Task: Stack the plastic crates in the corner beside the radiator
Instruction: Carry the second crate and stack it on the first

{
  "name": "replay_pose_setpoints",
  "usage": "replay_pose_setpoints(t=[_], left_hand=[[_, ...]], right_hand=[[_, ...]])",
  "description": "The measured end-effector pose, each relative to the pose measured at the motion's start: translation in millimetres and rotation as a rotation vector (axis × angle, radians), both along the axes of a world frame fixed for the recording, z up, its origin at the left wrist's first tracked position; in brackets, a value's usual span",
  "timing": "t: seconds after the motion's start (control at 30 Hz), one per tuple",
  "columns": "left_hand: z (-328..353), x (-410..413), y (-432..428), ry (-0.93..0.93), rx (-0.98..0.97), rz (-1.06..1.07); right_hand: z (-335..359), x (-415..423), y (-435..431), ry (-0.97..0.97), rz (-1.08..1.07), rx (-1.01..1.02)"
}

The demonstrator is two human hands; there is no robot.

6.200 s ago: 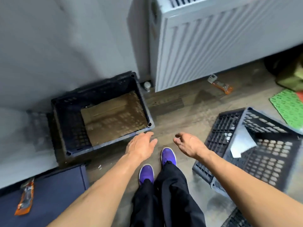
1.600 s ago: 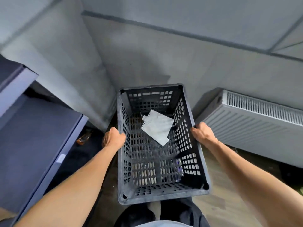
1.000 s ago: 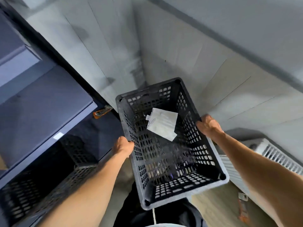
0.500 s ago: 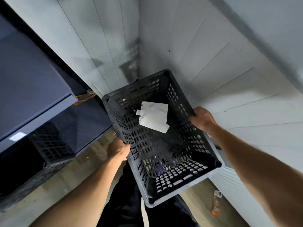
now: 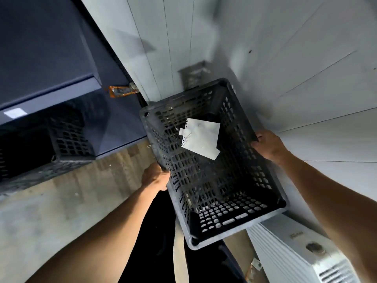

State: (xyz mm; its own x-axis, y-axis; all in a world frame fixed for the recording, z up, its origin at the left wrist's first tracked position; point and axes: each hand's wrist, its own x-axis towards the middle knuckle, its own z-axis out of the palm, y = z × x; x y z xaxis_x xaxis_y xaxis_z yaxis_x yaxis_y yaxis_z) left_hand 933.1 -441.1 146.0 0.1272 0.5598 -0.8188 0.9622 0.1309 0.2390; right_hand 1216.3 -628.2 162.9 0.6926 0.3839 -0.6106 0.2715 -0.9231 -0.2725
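Black perforated crate [image 5: 214,180] held tilted beside radiator [image 5: 295,252].

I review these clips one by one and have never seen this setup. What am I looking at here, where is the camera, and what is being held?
No machine here: a person wears one wide-angle camera on the head, looking down at their own arms. The left hand and right hand grip opposite long sides of a black perforated plastic crate, carried in the air near the wall corner. A white sheet of paper lies inside it. The white radiator is at lower right. Another dark crate sits on the wooden floor at left, under a blue shelf unit.
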Motion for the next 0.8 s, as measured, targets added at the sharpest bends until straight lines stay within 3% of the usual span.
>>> replay_pose_setpoints(t=[0.57,0.8], left_hand=[[-32.7,17.4,-37.5,0.019,0.018,0.089],[-38.5,18.1,-42.3,0.028,0.025,0.067]], right_hand=[[-50.4,33.3,-12.3,0.106,0.078,0.088],[-44.6,28.5,-12.6,0.03,0.103,0.052]])
